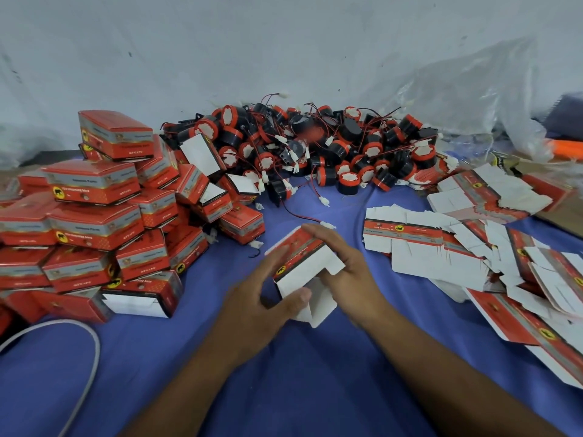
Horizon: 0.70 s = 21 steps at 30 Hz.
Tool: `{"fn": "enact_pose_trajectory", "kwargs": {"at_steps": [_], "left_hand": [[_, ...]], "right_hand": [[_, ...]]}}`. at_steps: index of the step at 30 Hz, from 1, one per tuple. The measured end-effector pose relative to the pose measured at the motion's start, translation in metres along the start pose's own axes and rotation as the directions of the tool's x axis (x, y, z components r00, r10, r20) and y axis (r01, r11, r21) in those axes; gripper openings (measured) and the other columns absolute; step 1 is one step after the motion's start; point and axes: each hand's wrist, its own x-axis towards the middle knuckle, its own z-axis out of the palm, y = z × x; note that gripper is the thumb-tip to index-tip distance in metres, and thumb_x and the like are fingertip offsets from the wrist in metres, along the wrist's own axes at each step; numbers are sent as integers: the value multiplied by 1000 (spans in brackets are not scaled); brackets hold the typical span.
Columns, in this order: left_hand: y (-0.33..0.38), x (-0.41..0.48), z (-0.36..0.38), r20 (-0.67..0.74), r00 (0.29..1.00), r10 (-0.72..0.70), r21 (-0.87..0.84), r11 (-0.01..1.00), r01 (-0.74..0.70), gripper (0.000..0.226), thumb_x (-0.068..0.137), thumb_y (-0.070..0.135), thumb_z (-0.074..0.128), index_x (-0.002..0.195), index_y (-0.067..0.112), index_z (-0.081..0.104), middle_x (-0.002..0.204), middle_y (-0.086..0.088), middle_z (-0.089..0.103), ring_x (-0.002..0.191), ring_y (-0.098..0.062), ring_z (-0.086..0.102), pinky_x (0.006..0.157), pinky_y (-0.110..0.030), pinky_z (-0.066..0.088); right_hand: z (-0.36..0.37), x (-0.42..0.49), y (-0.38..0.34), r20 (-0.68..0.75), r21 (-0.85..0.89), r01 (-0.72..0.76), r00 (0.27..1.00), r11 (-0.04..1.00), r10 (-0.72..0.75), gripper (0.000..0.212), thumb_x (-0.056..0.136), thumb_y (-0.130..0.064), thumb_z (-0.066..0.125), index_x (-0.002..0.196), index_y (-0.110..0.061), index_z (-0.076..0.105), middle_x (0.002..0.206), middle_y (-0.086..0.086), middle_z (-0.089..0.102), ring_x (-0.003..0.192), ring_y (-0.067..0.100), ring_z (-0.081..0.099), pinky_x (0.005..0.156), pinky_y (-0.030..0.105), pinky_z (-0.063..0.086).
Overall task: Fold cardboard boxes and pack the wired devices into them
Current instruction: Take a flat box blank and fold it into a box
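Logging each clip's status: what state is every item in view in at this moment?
Box in hand: partly folded, near end flaps open.
Left hand: grips the box, thumb on an end flap.
Right hand: holds the box's other side.
Folded boxes: assembled, piled at left.
Front box: one end open.
Wired devices: loose, heaped, unpacked.
Box blanks: flat, unfolded, scattered at right.

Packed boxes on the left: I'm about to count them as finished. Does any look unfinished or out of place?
One box at the near edge of the packed boxes lies with its end open, white flap showing. Another open box lies beside the wired devices.
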Motion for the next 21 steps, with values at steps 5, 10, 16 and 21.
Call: {"fn": "enact_pose_trajectory", "kwargs": {"at_steps": [5,10,16,21], "left_hand": [[-3,-4,1,-126,981,150,563,825,-54,93,65,85,44,146,61,5,109,5,23,102,-12,26,79,-22,30],[4,-8,1,95,872,481,509,729,-457,97,77,62,65,155,44,10,162,2,6,145,-25,15,106,-38,29],[-3,-5,-6,250,854,457,441,731,-520,76,82,57,66,145,36,29,161,2,20,149,-28,19,115,-52,31],[-8,0,-7,73,880,470,323,824,-466,55,89,34,62,139,28,40,148,20,34,139,1,33,107,-19,38]], "right_hand": [[-2,1,-1,35,-64,-14,999,998,17,47,96,2,60,125,-35,61,147,-4,43,133,5,48,104,31,48],[1,-7,-11,205,-130,61,978,990,-33,38,96,2,61,126,-21,66,150,2,43,126,15,58,101,31,50],[3,-7,-15,280,-116,-42,957,992,74,50,91,24,46,133,-1,54,150,17,41,131,27,54,104,38,50],[8,-7,-5,301,142,-222,938,965,172,58,85,-14,61,141,-24,50,146,12,46,129,18,52,97,28,45]]}}
